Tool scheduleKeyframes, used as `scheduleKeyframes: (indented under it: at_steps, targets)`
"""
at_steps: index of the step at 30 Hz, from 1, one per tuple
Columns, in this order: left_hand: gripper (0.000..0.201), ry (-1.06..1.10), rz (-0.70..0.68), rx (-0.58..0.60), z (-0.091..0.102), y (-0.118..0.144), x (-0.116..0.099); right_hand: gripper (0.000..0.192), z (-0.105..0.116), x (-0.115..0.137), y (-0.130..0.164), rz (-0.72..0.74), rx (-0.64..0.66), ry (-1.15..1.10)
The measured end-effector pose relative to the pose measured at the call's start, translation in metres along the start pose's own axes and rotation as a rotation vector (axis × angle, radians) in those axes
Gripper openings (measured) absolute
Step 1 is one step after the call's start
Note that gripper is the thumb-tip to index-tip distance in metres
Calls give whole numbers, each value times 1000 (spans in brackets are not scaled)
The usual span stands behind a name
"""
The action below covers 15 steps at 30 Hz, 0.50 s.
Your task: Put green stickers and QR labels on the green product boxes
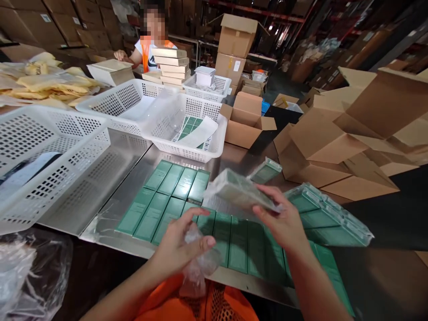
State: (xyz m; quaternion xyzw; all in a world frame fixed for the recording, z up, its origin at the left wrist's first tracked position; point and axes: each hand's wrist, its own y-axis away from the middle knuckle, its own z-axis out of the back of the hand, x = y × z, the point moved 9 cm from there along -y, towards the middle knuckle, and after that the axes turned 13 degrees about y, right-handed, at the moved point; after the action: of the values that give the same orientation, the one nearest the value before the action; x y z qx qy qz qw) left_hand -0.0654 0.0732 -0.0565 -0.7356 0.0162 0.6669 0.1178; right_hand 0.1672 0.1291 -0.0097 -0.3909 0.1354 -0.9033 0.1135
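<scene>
My right hand (279, 214) grips one end of a flat green box in loose clear wrap (237, 189), raised and tilted above the table. Crumpled clear plastic film (200, 263) hangs at the palm of my left hand (182, 240). Its thumb and index finger are spread, while its other fingers seem curled around the film, partly hidden. Beneath both hands, several green boxes (143, 209) lie side by side in rows on the metal table (123, 174). A wrapped stack of green boxes (331, 218) rests right of my right forearm, and a small wrapped green box (265, 170) lies behind my right hand.
A white perforated basket (200, 154) holds green-printed sheets; other white baskets (83, 156) stand left. Open cartons (245, 129) crowd the right side. Yellow bags (47, 82) pile at the far left. A co-worker (147, 51) in an orange vest sits opposite, near stacked pale boxes (172, 64).
</scene>
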Motion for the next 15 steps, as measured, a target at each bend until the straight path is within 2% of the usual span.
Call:
scheduleKeyframes:
  at_steps: [1,2,4,5,7,9,10,12,14,15]
  targets:
    - [45,37,15,2,-4,-6,1,38,-11,-2,18,-13,55,-79]
    - [49,51,0,0,-8,-12,-1,36,-23,-4,35,-30,103,-140]
    - [38,10,-56,12,-20,-20,-6,34,-38,-11,64,-63,150,-195]
    - [32,-36,-78,47,-28,-23,-7,35,-38,-12,74,-64,141,-181]
    - [29,-144,-96,167,-49,-24,-4,50,-24,-8,84,-15,60,-84]
    - [36,-240,-103,265,-65,-22,0,62,-1,9,86,129,-27,58]
    - [37,-279,-110,296,-70,-21,2,59,9,21,85,232,-42,126]
    - [41,-351,-169,305,-74,-21,-3,36,20,46,84,451,-26,221]
    - [45,-437,-329,283,-74,-20,-21,19,25,61,83,599,-10,240]
    - [42,-479,-438,287,-76,-18,-32,19,27,65,81,639,-7,227]
